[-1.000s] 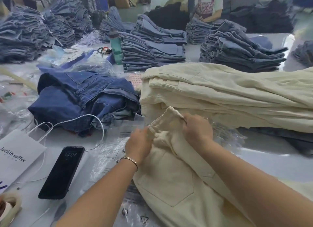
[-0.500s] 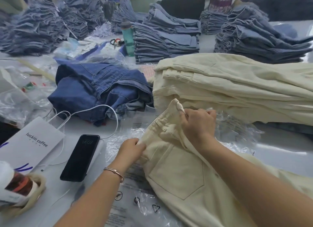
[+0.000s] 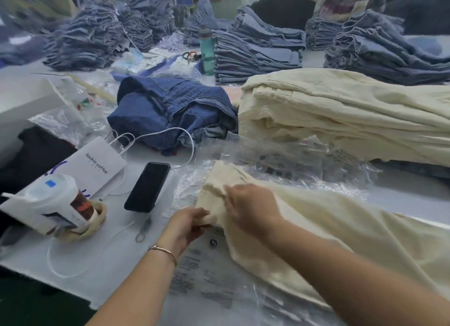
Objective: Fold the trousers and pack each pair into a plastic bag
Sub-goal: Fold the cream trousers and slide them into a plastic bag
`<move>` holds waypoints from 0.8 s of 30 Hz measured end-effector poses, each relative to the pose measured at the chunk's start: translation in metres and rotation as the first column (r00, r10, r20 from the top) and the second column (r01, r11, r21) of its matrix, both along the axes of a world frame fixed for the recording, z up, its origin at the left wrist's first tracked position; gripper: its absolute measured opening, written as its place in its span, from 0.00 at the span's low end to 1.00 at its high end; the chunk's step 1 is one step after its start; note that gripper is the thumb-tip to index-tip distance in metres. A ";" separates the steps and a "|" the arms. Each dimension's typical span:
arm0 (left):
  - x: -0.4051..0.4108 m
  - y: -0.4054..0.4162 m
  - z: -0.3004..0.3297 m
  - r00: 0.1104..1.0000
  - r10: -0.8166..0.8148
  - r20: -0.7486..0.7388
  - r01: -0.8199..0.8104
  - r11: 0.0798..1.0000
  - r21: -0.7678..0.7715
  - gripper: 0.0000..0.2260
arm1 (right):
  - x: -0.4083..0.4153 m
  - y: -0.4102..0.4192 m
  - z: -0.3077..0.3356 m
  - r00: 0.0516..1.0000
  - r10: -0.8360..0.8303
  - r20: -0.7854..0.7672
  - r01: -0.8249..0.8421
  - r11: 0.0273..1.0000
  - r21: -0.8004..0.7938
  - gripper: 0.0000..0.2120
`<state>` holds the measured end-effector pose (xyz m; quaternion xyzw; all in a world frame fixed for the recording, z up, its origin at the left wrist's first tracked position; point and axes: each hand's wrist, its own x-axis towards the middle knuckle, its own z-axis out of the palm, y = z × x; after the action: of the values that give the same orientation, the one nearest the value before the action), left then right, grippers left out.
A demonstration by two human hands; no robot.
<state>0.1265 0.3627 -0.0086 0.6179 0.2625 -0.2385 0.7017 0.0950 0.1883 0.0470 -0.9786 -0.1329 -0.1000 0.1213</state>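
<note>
I have the cream trousers (image 3: 328, 230) lying on the table (image 3: 401, 201) in front of me, on top of clear plastic bags (image 3: 207, 272) printed with small text. Their waist end sits near the middle of the view and the legs run away toward my lower right, so the long axis goes from centre to lower right.

My left hand (image 3: 187, 224) pinches the near corner of the waist end, fingers curled round a fold of the cloth; there is a thin bracelet (image 3: 165, 251) on that wrist. My right hand (image 3: 250, 207) lies on top of the same end just beside the left, fingers bent down into the fabric. It is blurred, but it seems to be gripping the cloth rather than resting flat.

More crumpled clear plastic (image 3: 304, 160) lies just beyond the waist end. Behind that is a tall stack of folded cream trousers (image 3: 341, 116), and to its left a heap of dark blue jeans (image 3: 170, 111).

On my left lie a black phone (image 3: 147, 187) with a white cable (image 3: 170, 133), a white paper bag (image 3: 97, 165) marked "luckin coffee", and a lidded cup (image 3: 63, 201) tilted in a paper sleeve. Stacks of pale denim (image 3: 255, 55) fill the far side, with a teal bottle (image 3: 207, 50) standing among them.
</note>
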 end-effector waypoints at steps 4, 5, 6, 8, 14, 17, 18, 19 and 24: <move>-0.009 0.006 0.006 0.997 -0.013 0.082 0.010 0.999 0.032 0.06 | -0.023 0.042 -0.031 0.986 0.079 -0.146 -0.097 0.989 -0.116 0.15; -0.010 0.010 0.006 0.996 -0.011 0.087 0.009 1.000 0.015 0.08 | -0.026 0.045 -0.036 0.983 0.074 -0.170 -0.099 0.984 -0.147 0.17; -0.010 0.014 0.006 0.997 -0.010 0.080 0.012 0.999 -0.030 0.13 | -0.029 0.046 -0.040 0.981 0.069 -0.182 -0.102 0.979 -0.174 0.19; -0.012 0.021 0.008 0.995 -0.074 0.060 0.078 0.995 -0.060 0.24 | -0.034 0.041 -0.042 0.985 0.099 -0.142 -0.130 0.965 -0.228 0.24; -0.010 0.006 0.018 0.948 -0.194 0.254 0.142 0.968 0.209 0.03 | -0.059 0.011 -0.050 0.986 0.151 -0.073 -0.165 0.951 -0.263 0.31; 0.006 0.008 0.029 0.916 -0.138 0.377 0.088 0.985 0.148 0.06 | -0.071 -0.024 -0.044 0.998 -0.039 -0.046 0.028 0.976 -0.218 0.36; 0.011 0.009 0.029 0.913 -0.115 0.392 0.056 0.986 0.158 0.06 | -0.075 -0.039 -0.044 0.993 -0.108 -0.038 0.098 0.977 -0.190 0.37; 0.015 0.010 0.025 0.910 -0.104 0.402 0.018 0.977 0.212 0.05 | -0.079 -0.054 -0.044 0.984 -0.177 -0.026 0.170 0.971 -0.170 0.37; 0.014 0.010 -0.010 0.881 -0.349 0.320 -0.051 0.603 0.796 0.09 | -0.116 -0.121 -0.057 0.912 -0.395 0.109 0.410 0.883 -0.228 0.17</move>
<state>0.1406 0.3725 -0.0182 0.9188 0.1178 -0.0110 0.3765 -0.0213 0.0671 -0.0104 -0.9888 0.0580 -0.1348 -0.0280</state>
